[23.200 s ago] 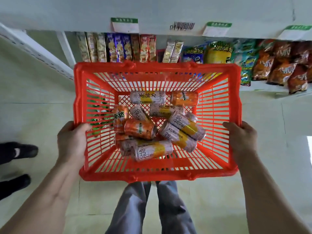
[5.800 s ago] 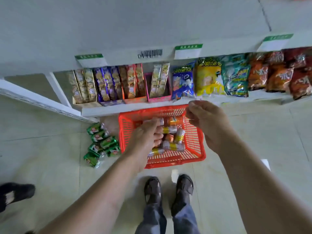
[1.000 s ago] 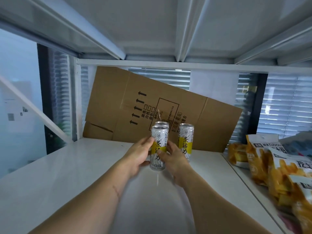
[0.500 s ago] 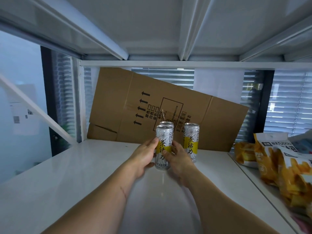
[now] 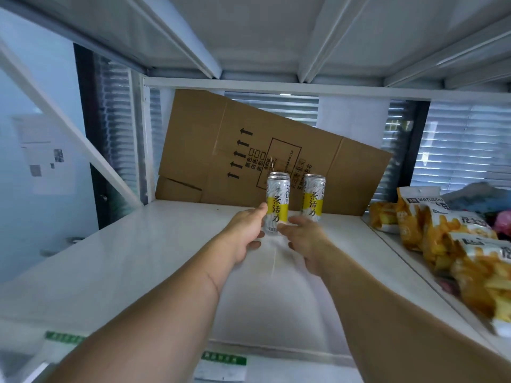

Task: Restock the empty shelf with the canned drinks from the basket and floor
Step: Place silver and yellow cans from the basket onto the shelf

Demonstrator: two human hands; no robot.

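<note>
A glossy white shelf [image 5: 132, 261] is stretching back toward a window with slatted blinds [image 5: 459, 145], and the ribbed white underside of another shelf [image 5: 257, 31] is hanging overhead. A flattened sheet of brown corrugated cardboard [image 5: 210, 150], printed with black arrows and characters, is leaning tilted against the back of the shelf at twelve o'clock. Upright in front of it are slim cylindrical cans with a silvery sheen and a yellow band carrying dark characters: the front can [image 5: 277, 206] is standing near the middle of the shelf, with the rim of a further can [image 5: 273, 173] just peeking out behind it, and the right-hand can [image 5: 313, 198] is standing just beside it at one o'clock. The left hand [image 5: 244, 234] is reaching in from seven o'clock, its fingers [image 5: 261, 210] lying fairly straight against the left side of the front can. The right hand [image 5: 305, 240] is coming in from five o'clock, its fingers loosely curved and resting at the can's lower right side; whether they are truly clasping it cannot be told. At three o'clock, crinkly white-and-orange snack bags [image 5: 442, 233] are lying piled on the adjoining shelf. Green-and-white price labels [image 5: 222, 366] are sitting along the shelf's front edge at six o'clock.
</note>
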